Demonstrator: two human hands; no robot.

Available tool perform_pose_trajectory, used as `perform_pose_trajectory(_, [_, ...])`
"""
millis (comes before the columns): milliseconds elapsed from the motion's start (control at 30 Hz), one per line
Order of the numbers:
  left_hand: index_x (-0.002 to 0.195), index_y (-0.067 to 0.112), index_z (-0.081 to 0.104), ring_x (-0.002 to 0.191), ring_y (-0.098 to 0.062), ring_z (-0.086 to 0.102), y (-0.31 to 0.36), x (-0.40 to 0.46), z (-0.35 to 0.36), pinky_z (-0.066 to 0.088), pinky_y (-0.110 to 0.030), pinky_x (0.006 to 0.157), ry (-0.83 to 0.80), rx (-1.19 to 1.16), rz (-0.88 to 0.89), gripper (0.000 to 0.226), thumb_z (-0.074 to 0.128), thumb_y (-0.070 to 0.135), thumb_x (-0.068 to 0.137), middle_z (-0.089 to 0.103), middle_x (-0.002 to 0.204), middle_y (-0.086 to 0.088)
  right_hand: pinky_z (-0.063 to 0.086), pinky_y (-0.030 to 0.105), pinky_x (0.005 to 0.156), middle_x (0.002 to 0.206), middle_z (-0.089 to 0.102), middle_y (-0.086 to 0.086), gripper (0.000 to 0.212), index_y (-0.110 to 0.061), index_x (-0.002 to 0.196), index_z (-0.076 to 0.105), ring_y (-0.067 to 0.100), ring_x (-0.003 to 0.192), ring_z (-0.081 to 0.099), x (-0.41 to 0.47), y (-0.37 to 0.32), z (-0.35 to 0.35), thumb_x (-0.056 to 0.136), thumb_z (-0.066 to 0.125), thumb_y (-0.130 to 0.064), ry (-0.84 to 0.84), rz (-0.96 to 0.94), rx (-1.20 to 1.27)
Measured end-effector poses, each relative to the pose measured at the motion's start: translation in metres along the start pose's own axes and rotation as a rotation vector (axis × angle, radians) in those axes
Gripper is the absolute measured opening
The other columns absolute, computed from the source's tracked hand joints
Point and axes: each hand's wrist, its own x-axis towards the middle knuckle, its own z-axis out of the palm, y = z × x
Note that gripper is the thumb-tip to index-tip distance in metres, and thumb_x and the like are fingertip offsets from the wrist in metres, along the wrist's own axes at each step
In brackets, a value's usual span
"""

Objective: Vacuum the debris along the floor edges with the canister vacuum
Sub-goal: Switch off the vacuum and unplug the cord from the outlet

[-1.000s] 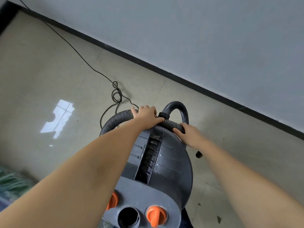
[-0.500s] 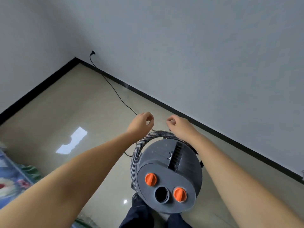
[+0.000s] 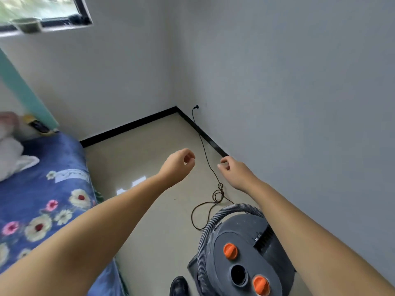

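The grey canister vacuum (image 3: 241, 242) with two orange knobs stands on the floor at the lower right, close to the wall. Its ribbed grey hose (image 3: 208, 227) curls over the top and left side. A dark power cord (image 3: 210, 167) runs from a wall plug (image 3: 195, 107) along the floor and loops beside the vacuum. My left hand (image 3: 177, 165) and my right hand (image 3: 233, 169) hover in the air above the floor, well above the vacuum, fingers loosely curled, holding nothing.
A bed with a blue floral cover (image 3: 42, 199) fills the left side. Black baseboard (image 3: 128, 127) lines the two walls that meet at the far corner. Beige tiled floor (image 3: 149, 159) lies between bed and wall. My dark shoe (image 3: 178, 286) shows at the bottom.
Both hands have let go of the hose and risen away from the vacuum. The view has lifted, so the room corner, bed and window now show.
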Motion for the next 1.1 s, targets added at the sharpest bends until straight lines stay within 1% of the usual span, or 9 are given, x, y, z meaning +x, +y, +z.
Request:
perform_pose_trajectory(100, [0.101,0.014,0.060,0.081,-0.014,0.055,-0.007,0.006,-0.027,0.043,-0.025,0.070,0.013,0.013,-0.011,0.016,0.048,0.019,0.091,0.055,0.086,0.009,0.039,0.028,0.078,0.116,0.059,0.007,0.039,-0.015,0.131,0.045,0.018,0.092,0.051,0.019,-0.031,0.004,0.098,0.041,-0.036,0.017,-0.031,0.005])
perform_pose_trajectory(200, [0.101,0.015,0.060,0.076,-0.015,0.054,-0.022,0.026,-0.049,0.045,-0.026,0.068,0.028,0.018,-0.036,0.016,0.048,0.019,0.090,0.054,0.082,0.011,0.037,0.026,0.077,0.108,0.055,0.002,0.039,-0.016,0.130,0.045,0.016,0.089,0.049,0.049,-0.059,0.012,0.097,0.042,-0.037,0.013,-0.042,0.003])
perform_pose_trajectory(400, [0.101,0.013,0.059,0.077,-0.016,0.055,-0.083,0.093,-0.100,0.048,-0.030,0.072,-0.005,0.030,-0.043,0.016,0.049,0.018,0.090,0.055,0.081,0.010,0.039,0.027,0.080,0.118,0.057,0.005,0.040,-0.015,0.131,0.044,0.017,0.093,0.050,0.141,-0.113,0.029,0.097,0.042,-0.036,0.022,-0.015,-0.021])
perform_pose_trajectory(600, [0.101,0.014,0.058,0.074,-0.016,0.054,-0.129,0.166,-0.163,0.047,-0.028,0.070,-0.061,0.065,-0.043,0.017,0.047,0.018,0.090,0.055,0.080,0.010,0.043,0.029,0.079,0.104,0.053,-0.004,0.039,-0.017,0.130,0.044,0.017,0.093,0.053,0.229,-0.179,0.047,0.097,0.042,-0.037,-0.008,0.032,0.020])
perform_pose_trajectory(700, [0.100,0.014,0.058,0.070,-0.016,0.052,-0.144,0.203,-0.180,0.045,-0.027,0.064,-0.048,0.043,-0.047,0.016,0.046,0.018,0.090,0.055,0.081,0.009,0.042,0.029,0.077,0.106,0.053,-0.004,0.039,-0.018,0.130,0.044,0.017,0.093,0.053,0.270,-0.202,0.050,0.096,0.041,-0.038,-0.022,0.020,0.019])
perform_pose_trajectory(767, [0.099,0.014,0.058,0.069,-0.015,0.051,-0.154,0.229,-0.186,0.044,-0.025,0.062,-0.052,0.033,-0.051,0.016,0.046,0.018,0.090,0.055,0.081,0.009,0.041,0.028,0.077,0.110,0.055,-0.001,0.038,-0.017,0.129,0.044,0.017,0.093,0.052,0.298,-0.209,0.050,0.097,0.042,-0.037,-0.021,0.026,0.017])
perform_pose_trajectory(867, [0.100,0.014,0.059,0.074,-0.016,0.053,-0.170,0.272,-0.186,0.046,-0.027,0.067,-0.088,0.042,-0.050,0.017,0.046,0.018,0.089,0.055,0.081,0.009,0.041,0.028,0.083,0.118,0.057,0.003,0.038,-0.016,0.129,0.045,0.018,0.097,0.052,0.342,-0.207,0.047,0.097,0.043,-0.036,-0.014,0.061,0.010])
perform_pose_trajectory(967, [0.098,0.014,0.059,0.076,-0.015,0.052,-0.186,0.330,-0.185,0.046,-0.028,0.071,-0.125,0.064,-0.032,0.016,0.046,0.017,0.089,0.055,0.084,0.008,0.040,0.027,0.082,0.119,0.056,0.004,0.038,-0.016,0.130,0.045,0.017,0.097,0.050,0.397,-0.200,0.041,0.098,0.042,-0.036,-0.016,0.110,-0.002])
perform_pose_trajectory(1100, [0.098,0.013,0.059,0.072,-0.016,0.051,-0.198,0.429,-0.186,0.046,-0.029,0.067,-0.148,0.053,-0.027,0.018,0.044,0.016,0.090,0.054,0.080,0.008,0.045,0.033,0.089,0.118,0.057,0.004,0.035,-0.016,0.127,0.046,0.020,0.103,0.057,0.481,-0.195,0.024,0.098,0.040,-0.035,-0.012,0.145,0.011])
